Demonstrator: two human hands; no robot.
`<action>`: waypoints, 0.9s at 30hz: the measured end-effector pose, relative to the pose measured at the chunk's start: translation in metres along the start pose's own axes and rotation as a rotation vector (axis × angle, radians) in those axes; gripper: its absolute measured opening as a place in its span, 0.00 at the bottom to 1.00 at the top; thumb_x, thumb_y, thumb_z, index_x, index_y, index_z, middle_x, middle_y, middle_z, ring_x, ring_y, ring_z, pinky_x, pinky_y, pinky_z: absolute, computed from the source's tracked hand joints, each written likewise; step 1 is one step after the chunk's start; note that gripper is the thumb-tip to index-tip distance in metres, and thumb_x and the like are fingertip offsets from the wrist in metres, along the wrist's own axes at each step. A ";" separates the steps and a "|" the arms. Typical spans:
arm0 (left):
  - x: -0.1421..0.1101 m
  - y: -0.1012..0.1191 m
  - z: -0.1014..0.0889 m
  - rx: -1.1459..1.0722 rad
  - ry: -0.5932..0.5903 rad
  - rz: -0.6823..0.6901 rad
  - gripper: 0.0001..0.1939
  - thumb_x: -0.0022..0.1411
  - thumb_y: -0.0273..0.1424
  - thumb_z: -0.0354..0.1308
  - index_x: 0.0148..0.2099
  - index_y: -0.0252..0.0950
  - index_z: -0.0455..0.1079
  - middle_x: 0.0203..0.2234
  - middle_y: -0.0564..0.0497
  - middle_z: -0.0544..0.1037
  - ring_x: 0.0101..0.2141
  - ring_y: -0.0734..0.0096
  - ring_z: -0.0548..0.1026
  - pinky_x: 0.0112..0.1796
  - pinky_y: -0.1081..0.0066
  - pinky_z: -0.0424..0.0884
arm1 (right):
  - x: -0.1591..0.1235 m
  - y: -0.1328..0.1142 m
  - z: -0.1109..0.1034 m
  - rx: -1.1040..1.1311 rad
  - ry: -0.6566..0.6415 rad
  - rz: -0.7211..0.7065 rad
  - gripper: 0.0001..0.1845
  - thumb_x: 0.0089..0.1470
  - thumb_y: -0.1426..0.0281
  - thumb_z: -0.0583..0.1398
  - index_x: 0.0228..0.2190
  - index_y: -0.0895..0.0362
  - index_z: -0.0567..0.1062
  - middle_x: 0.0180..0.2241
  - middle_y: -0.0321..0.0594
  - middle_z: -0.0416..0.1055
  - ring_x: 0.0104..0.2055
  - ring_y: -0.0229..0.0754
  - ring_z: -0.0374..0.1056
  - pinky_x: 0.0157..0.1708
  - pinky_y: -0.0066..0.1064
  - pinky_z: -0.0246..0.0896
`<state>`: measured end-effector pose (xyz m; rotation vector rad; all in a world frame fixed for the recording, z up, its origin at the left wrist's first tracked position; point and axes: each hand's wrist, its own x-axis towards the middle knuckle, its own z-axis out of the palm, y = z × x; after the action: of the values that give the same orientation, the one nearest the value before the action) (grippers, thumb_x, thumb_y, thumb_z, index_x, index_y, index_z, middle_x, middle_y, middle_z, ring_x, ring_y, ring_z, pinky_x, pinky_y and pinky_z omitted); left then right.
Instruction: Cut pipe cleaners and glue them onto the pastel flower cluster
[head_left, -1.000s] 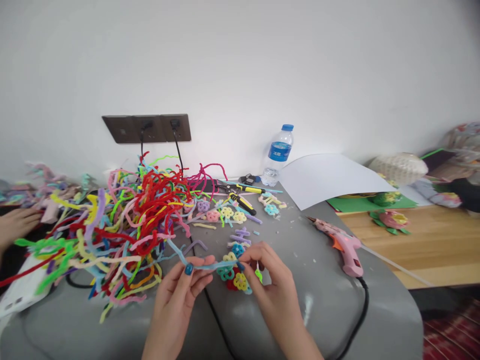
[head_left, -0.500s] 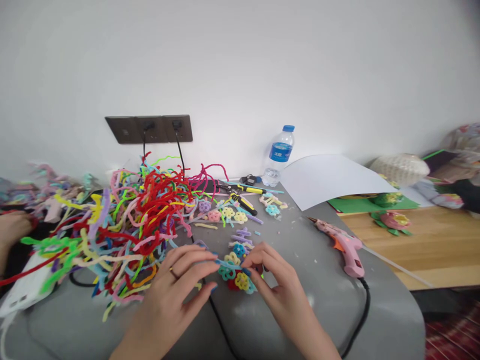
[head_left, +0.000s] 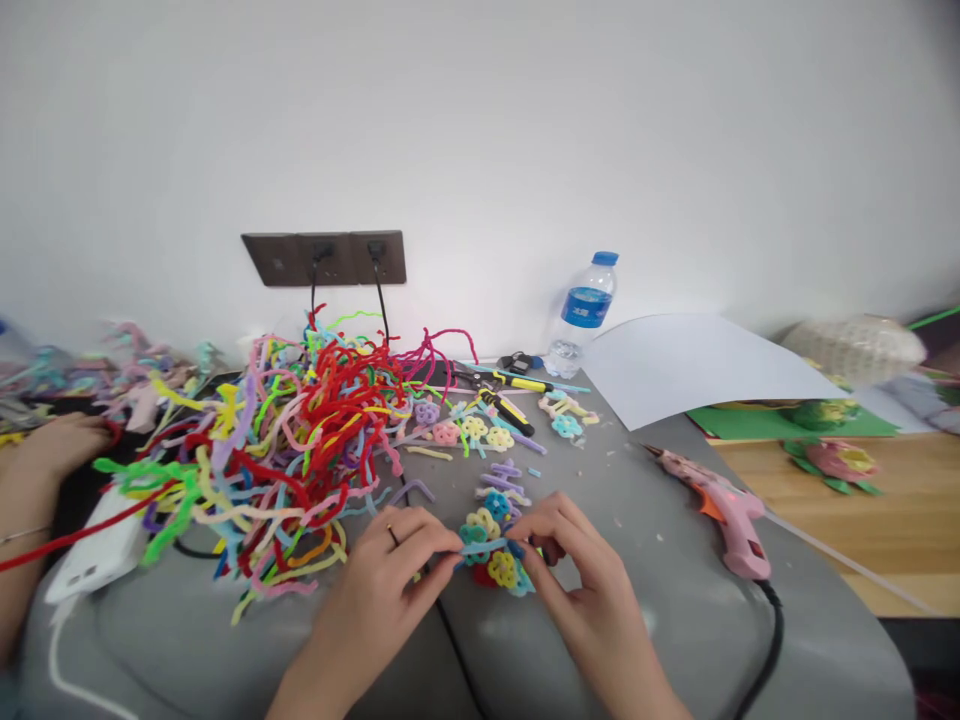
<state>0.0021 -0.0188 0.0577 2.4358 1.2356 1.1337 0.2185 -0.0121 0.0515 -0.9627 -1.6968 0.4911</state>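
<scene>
Head view: your two hands meet above the grey table (head_left: 547, 660), a single short light-blue pipe cleaner (head_left: 484, 547) stretched between them. Your left hand (head_left: 386, 575), with one ring (head_left: 392, 534) on it, has thumb and forefinger pinched together on one end. Your right hand (head_left: 581, 565) has the other end nipped between thumb and forefinger, with hardly any gap.

Right behind that strip lies a bunch of pipe-cleaner flowers (head_left: 502, 570) in yellow, blue and teal; your fingers cover some, so you can't get a sure count. One purple coiled piece (head_left: 505, 482) sits just beyond it. Farther back you have four small flowers in a row: one purple (head_left: 427, 412), one pink (head_left: 445, 433) and two yellow (head_left: 474, 428). One cyan flower (head_left: 566, 426) lies to their right, and one pair of pliers (head_left: 506, 408) with two black-and-yellow handles rests behind the row.

To your left is one big heap of loose pipe cleaners (head_left: 330, 430), too tangled to count, and one hand of another person (head_left: 71, 442). To your right lies one pink glue gun (head_left: 739, 525); near the wall stands one water bottle (head_left: 585, 312).
</scene>
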 end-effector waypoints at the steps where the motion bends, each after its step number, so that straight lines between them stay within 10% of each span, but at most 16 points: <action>1: 0.000 0.001 0.000 -0.006 0.001 0.001 0.08 0.72 0.23 0.55 0.44 0.41 0.72 0.34 0.53 0.80 0.35 0.69 0.79 0.39 0.72 0.72 | -0.001 -0.001 0.002 0.017 -0.002 0.003 0.10 0.60 0.79 0.60 0.35 0.51 0.76 0.30 0.34 0.73 0.28 0.37 0.67 0.26 0.24 0.63; 10: 0.000 0.007 -0.002 -0.012 -0.017 0.055 0.07 0.73 0.25 0.55 0.44 0.41 0.72 0.33 0.53 0.80 0.34 0.71 0.78 0.39 0.71 0.71 | -0.008 0.000 0.012 0.082 -0.094 -0.002 0.08 0.61 0.77 0.64 0.33 0.51 0.75 0.29 0.32 0.75 0.31 0.37 0.72 0.33 0.24 0.68; 16: -0.006 -0.019 -0.015 0.192 0.051 0.028 0.18 0.71 0.26 0.58 0.60 0.43 0.69 0.47 0.48 0.83 0.50 0.63 0.80 0.58 0.61 0.70 | 0.001 -0.002 -0.005 0.064 -0.004 -0.038 0.09 0.62 0.75 0.63 0.31 0.52 0.75 0.26 0.33 0.75 0.28 0.38 0.72 0.30 0.25 0.68; 27: -0.003 -0.038 -0.020 0.119 0.109 -0.050 0.09 0.71 0.28 0.57 0.50 0.42 0.75 0.37 0.49 0.85 0.42 0.64 0.84 0.47 0.67 0.78 | 0.000 0.007 -0.010 0.035 0.082 0.060 0.10 0.64 0.68 0.63 0.29 0.52 0.77 0.26 0.38 0.75 0.28 0.42 0.72 0.25 0.30 0.65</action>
<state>-0.0367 -0.0005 0.0520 2.4405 1.4277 1.2269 0.2305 -0.0094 0.0501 -0.9978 -1.5854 0.5123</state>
